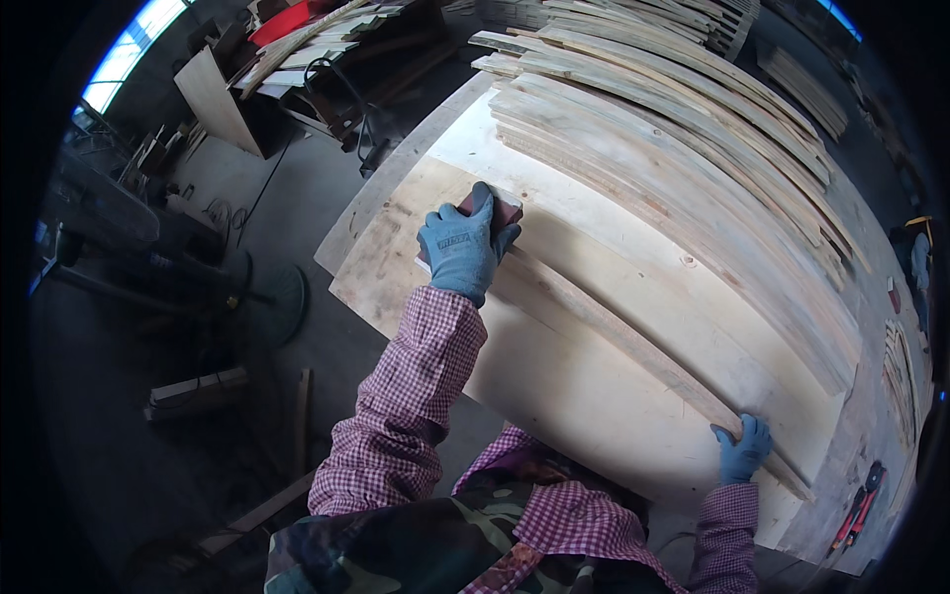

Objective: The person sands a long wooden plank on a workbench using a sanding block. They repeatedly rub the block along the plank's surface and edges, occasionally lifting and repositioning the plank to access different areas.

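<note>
Long wooden strip (623, 337) is lying diagonally on the table (554, 386), far-left to near-right; left hand (463, 246) is pressing a reddish sanding block (502, 210) at its far end, right hand (742, 450) is pinning its near end.

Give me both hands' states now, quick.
Left hand: shut on the sanding block, pressed to the wooden strip.
Right hand: holding that strip's near end.

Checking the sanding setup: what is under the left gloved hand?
A reddish-brown sanding block under the left hand, pressed on a long wooden slat. The block's underside is hidden.
</note>
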{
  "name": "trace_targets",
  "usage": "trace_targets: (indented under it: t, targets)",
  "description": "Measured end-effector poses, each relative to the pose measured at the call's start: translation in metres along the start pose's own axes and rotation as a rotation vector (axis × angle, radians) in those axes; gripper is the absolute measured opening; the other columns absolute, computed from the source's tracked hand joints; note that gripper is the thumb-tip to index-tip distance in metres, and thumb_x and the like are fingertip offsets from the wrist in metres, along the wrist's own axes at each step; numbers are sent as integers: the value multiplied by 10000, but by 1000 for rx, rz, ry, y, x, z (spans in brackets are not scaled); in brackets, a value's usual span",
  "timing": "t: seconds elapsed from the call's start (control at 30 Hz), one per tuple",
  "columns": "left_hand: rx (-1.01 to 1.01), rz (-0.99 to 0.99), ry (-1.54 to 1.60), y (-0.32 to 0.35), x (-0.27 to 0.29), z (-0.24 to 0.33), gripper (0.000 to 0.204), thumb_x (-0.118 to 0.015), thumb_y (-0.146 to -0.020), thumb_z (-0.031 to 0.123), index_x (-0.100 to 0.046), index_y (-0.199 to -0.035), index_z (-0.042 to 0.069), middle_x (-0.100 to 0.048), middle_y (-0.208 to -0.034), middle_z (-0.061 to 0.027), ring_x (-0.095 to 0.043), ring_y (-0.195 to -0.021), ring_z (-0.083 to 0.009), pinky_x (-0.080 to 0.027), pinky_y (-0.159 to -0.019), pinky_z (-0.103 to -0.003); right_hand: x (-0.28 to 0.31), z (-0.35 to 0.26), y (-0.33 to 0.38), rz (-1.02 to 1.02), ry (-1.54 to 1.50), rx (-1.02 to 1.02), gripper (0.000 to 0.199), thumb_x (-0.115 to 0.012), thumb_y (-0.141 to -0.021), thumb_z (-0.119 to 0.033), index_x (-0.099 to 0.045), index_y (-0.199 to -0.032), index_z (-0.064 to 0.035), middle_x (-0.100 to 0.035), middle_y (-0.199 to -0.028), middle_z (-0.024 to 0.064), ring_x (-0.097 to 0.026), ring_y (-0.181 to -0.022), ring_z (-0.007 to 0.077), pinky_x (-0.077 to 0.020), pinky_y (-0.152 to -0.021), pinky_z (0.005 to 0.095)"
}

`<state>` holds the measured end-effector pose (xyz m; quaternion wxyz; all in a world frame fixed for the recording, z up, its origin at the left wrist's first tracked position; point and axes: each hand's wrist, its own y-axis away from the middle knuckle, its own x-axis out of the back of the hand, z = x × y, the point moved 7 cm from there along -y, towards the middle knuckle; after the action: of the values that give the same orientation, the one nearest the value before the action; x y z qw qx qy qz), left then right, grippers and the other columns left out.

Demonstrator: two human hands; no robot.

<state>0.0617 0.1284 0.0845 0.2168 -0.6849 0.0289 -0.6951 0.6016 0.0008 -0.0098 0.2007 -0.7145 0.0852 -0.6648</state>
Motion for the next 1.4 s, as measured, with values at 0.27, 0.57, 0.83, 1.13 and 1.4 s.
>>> trace_targets:
  t: [0.27, 0.57, 0.83, 1.13, 1.4]
  targets:
    - [-260, 42, 308, 100, 20, 102, 763, -724, -801, 546, -476, -1446, 222, -593, -1056, -175, -578, -928, -347, -465, -810, -495, -3, 7, 6, -91, 40, -91, 534, -873, -644, -379, -593, -1000, -95, -619, -969, 113, -574, -938, 346, -447, -809, 473]
    - [-57, -144, -6, -10, 2, -5, 591, -654, -877, 570, -541, -1294, 166, -664, -917, -189, -638, -834, -364, -520, -673, -472, 1, 0, 3, -15, 0, -26, 522, -863, -643, -392, -591, -986, -107, -614, -971, 76, -570, -906, 314, -431, -783, 462]
    - [-312, -93, 327, 98, 14, 134, 760, -732, -801, 496, -429, -1436, 209, -533, -1076, -179, -530, -952, -341, -432, -792, -510, 0, 1, 1, -48, 25, -28, 533, -873, -620, -386, -589, -979, -114, -613, -949, 63, -572, -895, 312, -433, -778, 457]
    - [-210, 15, 158, 24, -4, 39, 656, -696, -840, 555, -532, -1379, 220, -626, -1009, -180, -610, -892, -366, -501, -749, -480, 5, 3, 3, -20, 46, -24, 544, -875, -618, -400, -597, -984, -109, -610, -926, 66, -573, -887, 311, -432, -767, 456]
    - [-196, -234, -79, -6, -1, 27, 546, -698, -851, 531, -546, -1210, 149, -689, -894, -160, -663, -839, -371, -528, -688, -475, 0, -2, 1, -29, 32, -43, 517, -872, -631, -378, -595, -978, -112, -602, -935, 68, -566, -889, 310, -434, -774, 451]
